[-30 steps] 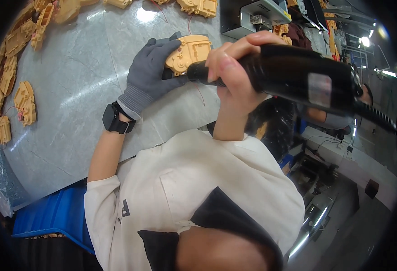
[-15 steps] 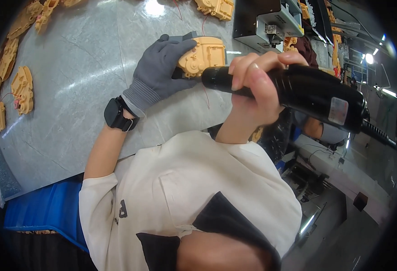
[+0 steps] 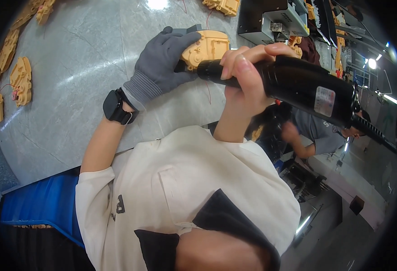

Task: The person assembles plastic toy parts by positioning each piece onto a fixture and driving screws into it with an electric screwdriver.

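Note:
My left hand (image 3: pixel 162 61), in a grey knit glove, is closed on a yellow-orange plastic housing (image 3: pixel 210 46) with moulded gear shapes. A dark grey block (image 3: pixel 188 30) shows behind the fingers. Bare and wrapped round its barrel, my right hand (image 3: pixel 248 74) grips a black electric screwdriver (image 3: pixel 298 83). The tool's nose reaches the near edge of the housing; its bit is hidden from me. A thin red wire (image 3: pixel 209 92) lies on the table just below the housing.
More yellow housings (image 3: pixel 21 81) lie along the left side of the grey table (image 3: pixel 85 104), another (image 3: pixel 223 5) at the far edge. A black-and-silver machine (image 3: pixel 275 22) stands at far right. A blue bin (image 3: pixel 42 205) sits below left; a co-worker (image 3: pixel 318 133) is at right.
The screwdriver and my right hand have shifted slightly left against the housing. The view has moved a little, and the co-worker at right shows more fully.

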